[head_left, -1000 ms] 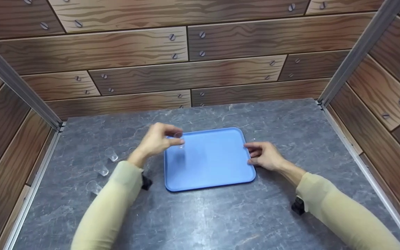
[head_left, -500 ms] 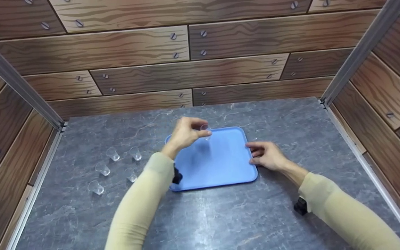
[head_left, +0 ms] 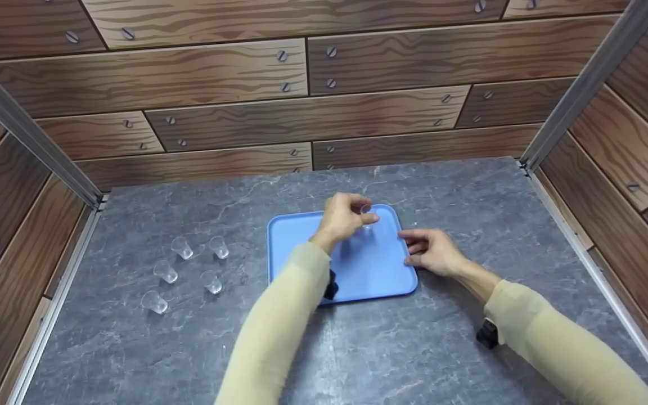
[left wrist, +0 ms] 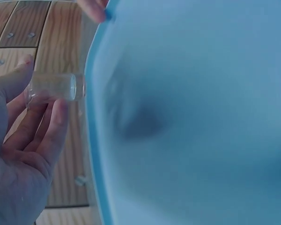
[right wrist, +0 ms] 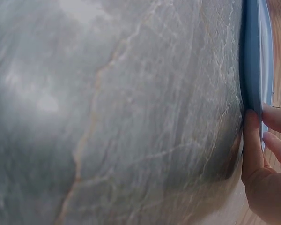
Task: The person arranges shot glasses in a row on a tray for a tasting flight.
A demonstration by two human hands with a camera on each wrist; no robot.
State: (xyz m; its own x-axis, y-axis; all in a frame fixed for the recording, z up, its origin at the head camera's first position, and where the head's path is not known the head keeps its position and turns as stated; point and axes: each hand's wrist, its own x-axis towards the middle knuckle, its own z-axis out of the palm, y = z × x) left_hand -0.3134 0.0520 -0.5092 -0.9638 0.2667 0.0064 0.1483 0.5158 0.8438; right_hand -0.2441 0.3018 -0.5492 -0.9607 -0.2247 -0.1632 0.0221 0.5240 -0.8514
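My left hand (head_left: 343, 216) is over the far right part of a blue tray (head_left: 296, 242). Between its thumb and fingers it holds a small clear cup (left wrist: 54, 86), which hangs above the tray. A dark shadow falls on the tray below. At the tray's right edge, my right hand (head_left: 436, 253) touches the rim with its thumb and fingertips. The right wrist view has the thumb and fingers of that right hand (right wrist: 267, 178) against the tray's rim (right wrist: 253, 56). Nothing else is seen in this hand.
Several clear cups stand on the grey marbled table to the left of the tray, among them a near cup (head_left: 154, 302) and a far cup (head_left: 219, 247). Wood-patterned walls (head_left: 234, 124) with metal corner posts (head_left: 571, 84) close off the back and sides.
My left hand has carried the clear cup rightward across the tray, from its left side to its far right part. The right hand has stayed at the tray's edge.
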